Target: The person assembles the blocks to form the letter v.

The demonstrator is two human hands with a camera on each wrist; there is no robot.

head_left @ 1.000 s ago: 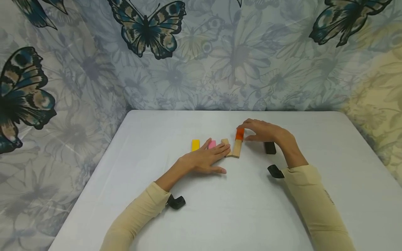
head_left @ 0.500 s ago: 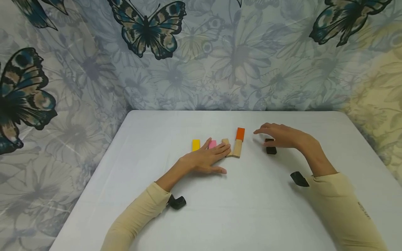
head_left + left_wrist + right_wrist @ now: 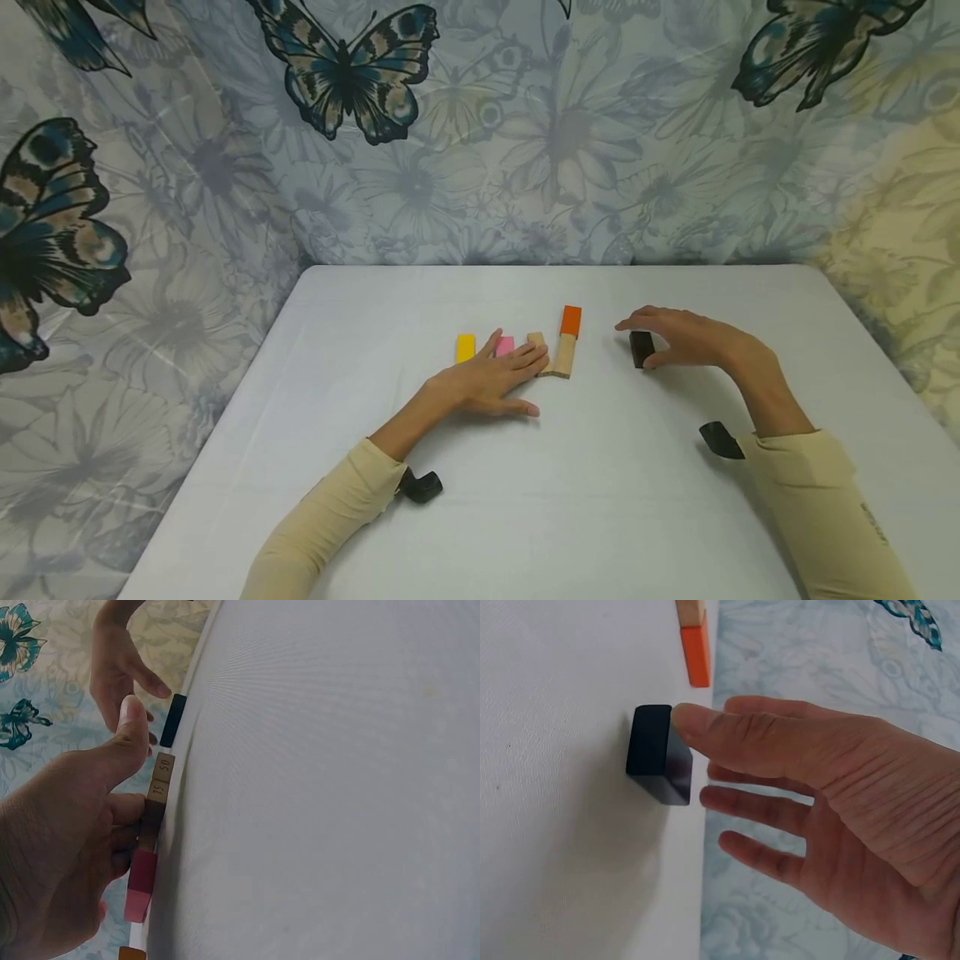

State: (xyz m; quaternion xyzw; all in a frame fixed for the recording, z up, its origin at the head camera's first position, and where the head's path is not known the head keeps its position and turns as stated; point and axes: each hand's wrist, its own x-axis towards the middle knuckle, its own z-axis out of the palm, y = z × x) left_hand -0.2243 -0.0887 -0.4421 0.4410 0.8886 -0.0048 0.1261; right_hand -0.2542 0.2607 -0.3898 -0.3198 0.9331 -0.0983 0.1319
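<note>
My left hand (image 3: pixel 495 382) lies with fingers spread across the row of small blocks, partly hiding a pink block (image 3: pixel 506 345) and a plain wooden block (image 3: pixel 536 338). In the left wrist view, wooden blocks (image 3: pixel 159 776) with printed digits show by its fingertips. Beside them a longer wooden block (image 3: pixel 566 357) has an orange block (image 3: pixel 571 321) at its far end. My right hand (image 3: pixel 693 337) arches at a black block (image 3: pixel 640 350), thumb tip right at its edge. From the right wrist, the other fingers stand apart behind that black block (image 3: pixel 649 742).
A yellow block (image 3: pixel 466 347) lies at the row's left end. The white table (image 3: pixel 570 508) ends at its back edge against a butterfly-patterned cloth (image 3: pixel 480 167). Black wrist devices (image 3: pixel 422 487) stick out below both sleeves.
My right hand has let go of the orange block, moved right and come down round the black block. My left hand has stayed on the row.
</note>
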